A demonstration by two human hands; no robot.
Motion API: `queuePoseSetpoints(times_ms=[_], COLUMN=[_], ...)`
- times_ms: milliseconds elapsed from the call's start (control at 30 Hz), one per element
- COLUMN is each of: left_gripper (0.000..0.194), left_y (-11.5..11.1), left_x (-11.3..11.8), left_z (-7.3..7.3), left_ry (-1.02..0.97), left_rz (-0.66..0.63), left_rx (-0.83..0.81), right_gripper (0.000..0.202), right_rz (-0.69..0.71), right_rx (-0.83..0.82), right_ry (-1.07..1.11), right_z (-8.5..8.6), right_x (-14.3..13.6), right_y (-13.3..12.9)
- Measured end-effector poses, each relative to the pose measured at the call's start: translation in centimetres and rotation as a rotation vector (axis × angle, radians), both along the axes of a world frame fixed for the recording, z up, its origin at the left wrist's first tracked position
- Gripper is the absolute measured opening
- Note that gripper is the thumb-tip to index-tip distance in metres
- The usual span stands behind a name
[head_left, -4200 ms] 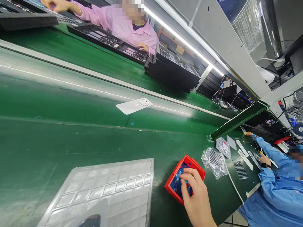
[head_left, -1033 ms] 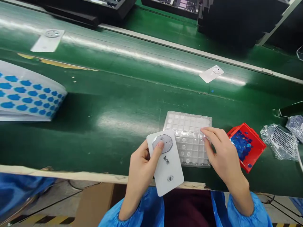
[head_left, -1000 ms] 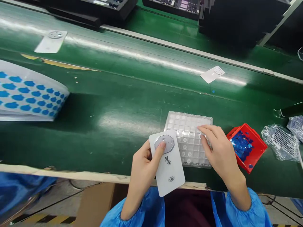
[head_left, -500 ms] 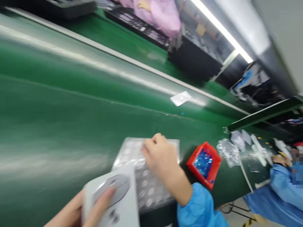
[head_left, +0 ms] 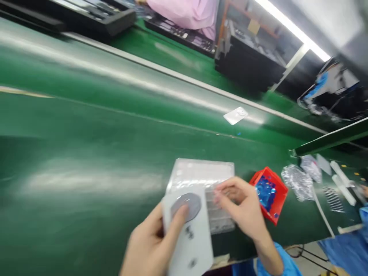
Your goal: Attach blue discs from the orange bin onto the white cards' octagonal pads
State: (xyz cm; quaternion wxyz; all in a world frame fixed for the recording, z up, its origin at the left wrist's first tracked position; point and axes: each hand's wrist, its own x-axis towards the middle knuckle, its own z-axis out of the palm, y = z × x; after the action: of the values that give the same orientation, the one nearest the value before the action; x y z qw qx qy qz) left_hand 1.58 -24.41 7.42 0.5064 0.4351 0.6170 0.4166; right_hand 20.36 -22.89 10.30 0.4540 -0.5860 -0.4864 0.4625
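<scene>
Holding a white card [head_left: 188, 234] in my left hand [head_left: 152, 245], I have my thumb pressed on the grey octagonal plate [head_left: 186, 205] near the card's far end, my fingers [head_left: 175, 224] clenched around its left edge. The card tilts up off the green desk [head_left: 86, 153], at the near edge of the scene.

My right hand [head_left: 241, 211] rests just right of the card, over a clear plastic tray [head_left: 201, 174] of small square pockets lying flat on the desk. Its fingertips [head_left: 218, 195] are pinched together above the tray; the blur hides whether they grasp anything.

Right of the tray, just beside my right hand, sits a red bin [head_left: 268, 193] of blue pieces. Farther right lie crinkled clear bags [head_left: 297, 182]. On the far belt, well apart, lies another white card [head_left: 236, 115]. A person's pink sleeve [head_left: 184, 11] shows at the far side.
</scene>
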Motion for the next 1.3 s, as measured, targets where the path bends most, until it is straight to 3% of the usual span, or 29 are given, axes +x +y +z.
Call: queuePoseSetpoints(times_ms=[233,500,833,1300], left_gripper=[0.044,0.035,0.026,0.022], left_y=[0.7,0.1,-0.1,-0.3], left_x=[1.5,2.5,2.8,2.7], left_z=[0.5,1.1,1.5,1.8], left_ry=[-0.043,0.031,0.164,0.144], left_rz=[-0.111,-0.129,-0.164,-0.216], left_rx=[-0.065,-0.023,0.085,0.147], right_gripper=[0.021,0.023,0.012,0.012], right_rz=[0.003,-0.015,0.063,0.049], right_rx=[-0.095,-0.159,-0.149,-0.182], right_ry=[0.088,0.15,-0.067,-0.059], right_z=[0.3,0.3,0.9,1.2], right_x=[2.3,1.6,1.1,1.2], right_y=[-1.5,-1.5,-1.5,-1.4])
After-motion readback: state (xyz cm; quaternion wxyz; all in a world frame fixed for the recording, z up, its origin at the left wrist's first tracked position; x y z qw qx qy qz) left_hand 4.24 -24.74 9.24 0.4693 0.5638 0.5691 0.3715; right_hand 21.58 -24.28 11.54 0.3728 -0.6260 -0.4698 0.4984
